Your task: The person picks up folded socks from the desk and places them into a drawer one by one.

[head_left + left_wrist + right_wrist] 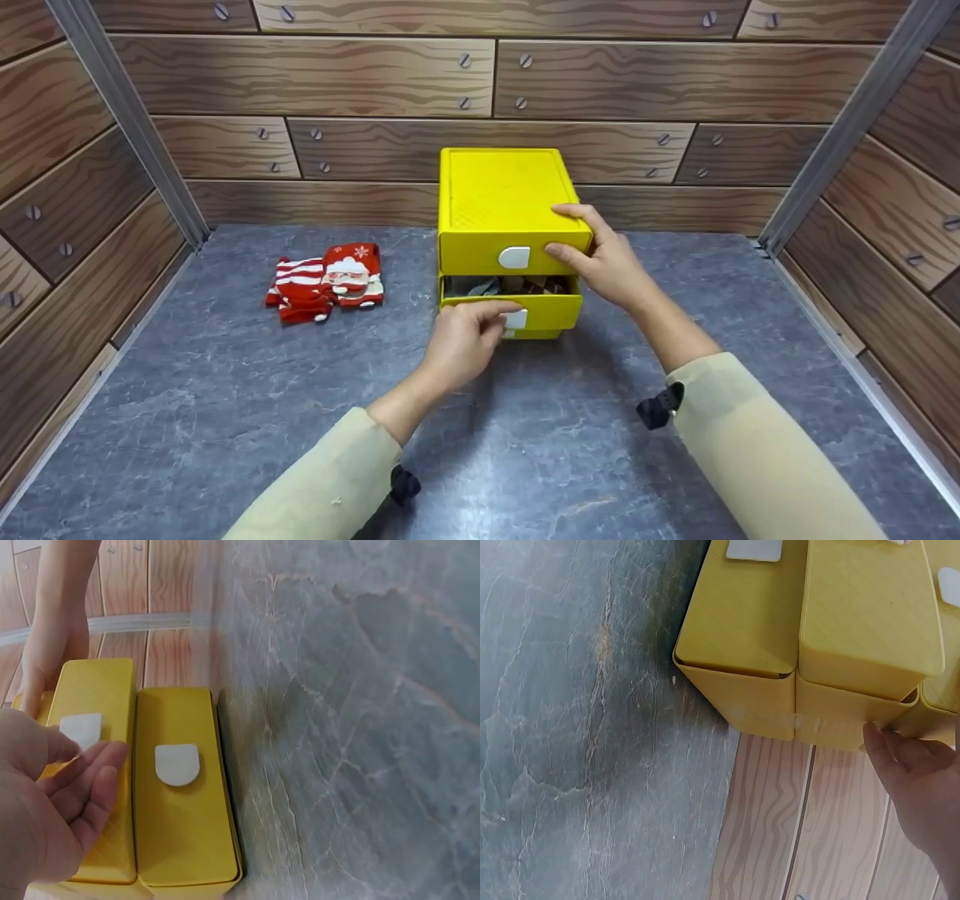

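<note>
A yellow unit with stacked drawers (502,184) stands near the back wall. Its middle drawer (561,311) is pulled partway out, showing grey and dark patterned folded cloth items (525,285) inside. My left hand (461,341) pinches the white tab (81,730) on that drawer's front, index finger over its front edge. Around the unit's upper right corner, my right hand (611,262) grips with the thumb on the top drawer's front (472,255) and fingers at the top and side. In the right wrist view, fingertips (881,746) rest against the unit's side.
Red and white socks (352,274) with a bearded face and stripes lie on the grey marbled table (300,405), left of the unit. Wood-patterned panels (375,75) enclose the table at the back and both sides, with metal posts (142,127) at the corners.
</note>
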`<state>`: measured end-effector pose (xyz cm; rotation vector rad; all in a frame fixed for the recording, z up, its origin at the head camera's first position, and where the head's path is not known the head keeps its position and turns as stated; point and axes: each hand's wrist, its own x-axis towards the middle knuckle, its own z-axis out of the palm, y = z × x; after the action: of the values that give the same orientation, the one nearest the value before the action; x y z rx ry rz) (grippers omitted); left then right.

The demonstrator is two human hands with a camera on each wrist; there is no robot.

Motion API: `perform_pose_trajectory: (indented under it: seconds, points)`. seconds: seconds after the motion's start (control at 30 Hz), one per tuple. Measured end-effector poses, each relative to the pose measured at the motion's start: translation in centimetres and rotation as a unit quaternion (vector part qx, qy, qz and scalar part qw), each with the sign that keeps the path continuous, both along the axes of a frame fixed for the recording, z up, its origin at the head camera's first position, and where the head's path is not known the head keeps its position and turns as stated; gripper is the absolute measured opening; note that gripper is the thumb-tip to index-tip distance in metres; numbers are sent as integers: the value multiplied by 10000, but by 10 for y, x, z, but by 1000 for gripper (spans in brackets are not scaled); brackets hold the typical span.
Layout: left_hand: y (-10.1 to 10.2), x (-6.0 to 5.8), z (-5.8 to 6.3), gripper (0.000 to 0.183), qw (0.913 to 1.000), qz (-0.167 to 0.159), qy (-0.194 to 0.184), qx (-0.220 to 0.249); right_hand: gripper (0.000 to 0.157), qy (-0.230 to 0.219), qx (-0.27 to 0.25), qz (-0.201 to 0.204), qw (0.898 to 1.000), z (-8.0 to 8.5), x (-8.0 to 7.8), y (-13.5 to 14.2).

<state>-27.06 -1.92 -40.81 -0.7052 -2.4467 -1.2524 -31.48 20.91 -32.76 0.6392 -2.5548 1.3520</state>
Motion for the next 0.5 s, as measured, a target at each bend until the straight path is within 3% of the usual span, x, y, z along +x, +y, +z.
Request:
perform_pose_trajectory:
  seconds: [0.27,0.5]
  points:
    - [1,-12,1,30,9997,61,-207,-70,57,42,-53,-57,10000,-29,-29,13]
    - [1,-19,4,30,9994,186,-265,-92,56,-120,-111,-143,9998,-28,-29,12]
